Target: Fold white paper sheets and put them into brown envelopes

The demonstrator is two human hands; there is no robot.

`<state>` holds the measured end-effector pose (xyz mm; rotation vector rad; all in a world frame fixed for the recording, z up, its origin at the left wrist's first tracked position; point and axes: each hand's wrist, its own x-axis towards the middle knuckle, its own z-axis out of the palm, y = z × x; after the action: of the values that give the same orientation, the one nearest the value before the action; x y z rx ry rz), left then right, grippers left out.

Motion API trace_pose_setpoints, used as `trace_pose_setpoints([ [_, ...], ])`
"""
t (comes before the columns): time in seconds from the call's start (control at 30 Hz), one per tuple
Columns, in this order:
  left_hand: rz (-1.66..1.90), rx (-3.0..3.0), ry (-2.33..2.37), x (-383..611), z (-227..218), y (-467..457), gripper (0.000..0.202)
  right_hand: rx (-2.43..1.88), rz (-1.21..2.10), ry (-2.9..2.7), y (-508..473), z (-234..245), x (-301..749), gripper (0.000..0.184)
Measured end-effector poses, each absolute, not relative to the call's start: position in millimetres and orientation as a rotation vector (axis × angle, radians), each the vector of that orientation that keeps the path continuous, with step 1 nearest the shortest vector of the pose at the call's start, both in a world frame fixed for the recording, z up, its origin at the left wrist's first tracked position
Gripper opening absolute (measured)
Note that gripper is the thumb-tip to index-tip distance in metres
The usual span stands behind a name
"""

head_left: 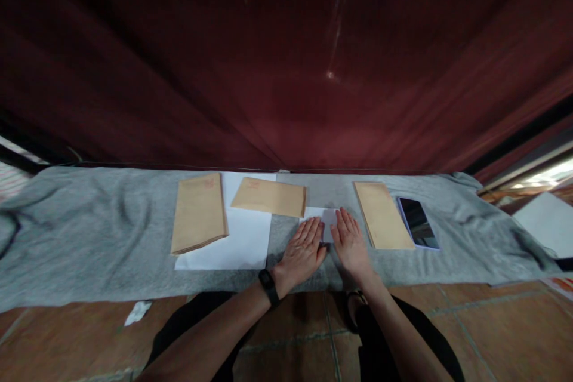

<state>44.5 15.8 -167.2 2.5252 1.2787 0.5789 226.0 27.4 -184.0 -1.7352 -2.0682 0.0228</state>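
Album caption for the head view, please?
Left hand and right hand on small white paper, among brown envelopes on grey cloth.

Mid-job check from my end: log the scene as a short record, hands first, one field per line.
Left hand: left hand, palm down on the small white paper
Right hand: right hand, palm down at the same paper's right side
Left wrist: dark band
Left envelopes: brown stack, partly over the large white sheet
Middle envelope: brown envelope, overlapping that sheet
Far right: another brown envelope, beside a phone
Surface: grey cloth
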Motion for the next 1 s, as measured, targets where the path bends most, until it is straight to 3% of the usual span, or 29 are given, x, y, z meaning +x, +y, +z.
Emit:
trace_pose_setpoints([
  [0.23, 0.613, 2.664, 1.106, 48.8, -186.5, 20.8, 0.054, -1.551, 0.328, -2.197, 30.3, -170.7, 198.1, 0.054],
  [1.0, 0.670, 2.549, 1.251, 42.8, -179.5, 16.9, 0.061, -1.896, 0.041, -2.131, 30.9, -179.8, 218.2, 0.065],
])
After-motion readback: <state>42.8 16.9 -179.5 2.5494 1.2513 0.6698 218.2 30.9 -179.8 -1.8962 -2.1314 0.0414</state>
